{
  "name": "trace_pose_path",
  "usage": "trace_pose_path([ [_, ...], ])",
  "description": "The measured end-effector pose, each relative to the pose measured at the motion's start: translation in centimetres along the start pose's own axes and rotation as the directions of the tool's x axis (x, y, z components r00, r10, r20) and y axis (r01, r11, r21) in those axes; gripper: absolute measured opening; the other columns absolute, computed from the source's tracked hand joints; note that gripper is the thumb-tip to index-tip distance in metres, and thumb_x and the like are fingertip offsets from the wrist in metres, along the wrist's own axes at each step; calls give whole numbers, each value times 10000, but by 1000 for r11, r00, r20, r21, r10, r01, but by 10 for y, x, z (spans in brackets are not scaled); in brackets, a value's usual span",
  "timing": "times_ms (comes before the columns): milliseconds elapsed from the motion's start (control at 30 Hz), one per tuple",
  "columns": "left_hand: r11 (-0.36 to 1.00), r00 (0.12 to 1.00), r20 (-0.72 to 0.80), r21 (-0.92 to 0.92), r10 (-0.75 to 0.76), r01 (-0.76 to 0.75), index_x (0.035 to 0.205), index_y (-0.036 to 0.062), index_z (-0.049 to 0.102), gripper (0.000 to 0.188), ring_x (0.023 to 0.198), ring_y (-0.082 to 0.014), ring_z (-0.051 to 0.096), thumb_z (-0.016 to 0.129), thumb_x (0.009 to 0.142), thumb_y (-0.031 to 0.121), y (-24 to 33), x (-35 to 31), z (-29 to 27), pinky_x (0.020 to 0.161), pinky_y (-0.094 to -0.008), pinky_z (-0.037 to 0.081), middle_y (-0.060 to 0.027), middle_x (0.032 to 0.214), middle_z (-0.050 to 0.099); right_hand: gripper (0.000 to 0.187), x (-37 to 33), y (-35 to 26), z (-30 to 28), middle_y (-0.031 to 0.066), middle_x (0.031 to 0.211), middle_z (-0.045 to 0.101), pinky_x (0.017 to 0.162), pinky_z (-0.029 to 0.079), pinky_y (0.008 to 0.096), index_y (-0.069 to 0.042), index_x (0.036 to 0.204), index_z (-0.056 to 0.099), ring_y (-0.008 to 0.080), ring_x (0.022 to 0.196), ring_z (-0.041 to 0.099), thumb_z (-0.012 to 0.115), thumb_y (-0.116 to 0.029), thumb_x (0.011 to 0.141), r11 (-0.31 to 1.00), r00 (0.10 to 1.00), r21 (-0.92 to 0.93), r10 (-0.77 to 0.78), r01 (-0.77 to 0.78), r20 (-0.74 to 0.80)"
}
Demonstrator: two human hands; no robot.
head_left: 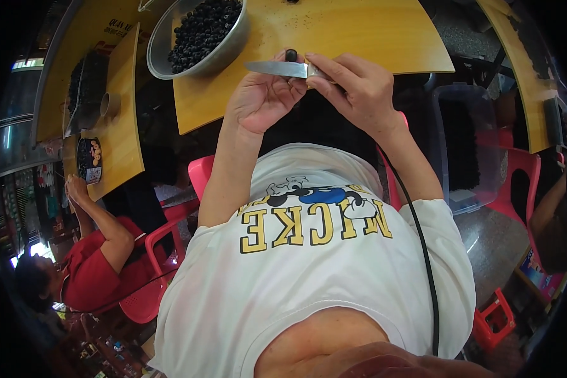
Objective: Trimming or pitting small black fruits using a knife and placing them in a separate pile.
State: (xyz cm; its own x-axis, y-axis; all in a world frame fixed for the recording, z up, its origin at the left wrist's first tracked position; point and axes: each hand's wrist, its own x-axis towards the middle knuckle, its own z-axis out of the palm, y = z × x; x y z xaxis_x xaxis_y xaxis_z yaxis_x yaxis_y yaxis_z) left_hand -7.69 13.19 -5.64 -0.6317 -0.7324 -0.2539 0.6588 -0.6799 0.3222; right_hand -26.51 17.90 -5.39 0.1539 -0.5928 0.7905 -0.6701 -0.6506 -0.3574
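A white T-shirt (309, 283) is filling the nearest space, and beyond it a yellow table (372, 34) is spreading out, its near edge running just below the hands. Grey floor (501, 242) is showing to the right, with a second yellow table (123, 142) standing to the left.

The right hand (362, 91) is gripping a knife (274, 68) by its handle, thumb and fingers closing firmly on it, the blade pointing left. The left hand (268, 104) is turning its palm upward, its fingers curling in and pinching a dark round piece (290, 55) right beside the blade. The blade is crossing in front of those fingers and hiding part of their hold.

A black cable (423, 242) is hanging down the shirt's right side. A clear tub (440, 135) is holding dark contents to the right, near a pink chair (521, 173). Past the left hand, a pale bowl (156, 53) is holding many similar dark pieces (205, 34). Farther left, a person in red (101, 258) is sitting at the second table.
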Motion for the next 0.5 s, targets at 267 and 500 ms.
trace_pose_path([
  [267, 999, 999, -26, 11, 45, -45, 1027, -9, 569, 175, 888, -201, 637, 611, 880, 75, 1, -1, -4, 778, -323, 548, -106, 974, 654, 316, -3, 5, 4, 45, 661, 582, 470, 429, 262, -93, 1052, 688, 161, 517, 542, 739, -193, 757, 1000, 999, -14, -28, 27, -30],
  [500, 998, 997, -48, 31, 65, -64, 1016, -9, 570, 169, 861, -190, 630, 604, 896, 104, -1, -4, 1, 715, -288, 552, -101, 941, 643, 311, -5, 8, 6, 41, 662, 585, 471, 430, 259, -101, 1057, 688, 154, 517, 544, 735, -193, 764, 999, 1000, -45, -25, 24, -8],
])
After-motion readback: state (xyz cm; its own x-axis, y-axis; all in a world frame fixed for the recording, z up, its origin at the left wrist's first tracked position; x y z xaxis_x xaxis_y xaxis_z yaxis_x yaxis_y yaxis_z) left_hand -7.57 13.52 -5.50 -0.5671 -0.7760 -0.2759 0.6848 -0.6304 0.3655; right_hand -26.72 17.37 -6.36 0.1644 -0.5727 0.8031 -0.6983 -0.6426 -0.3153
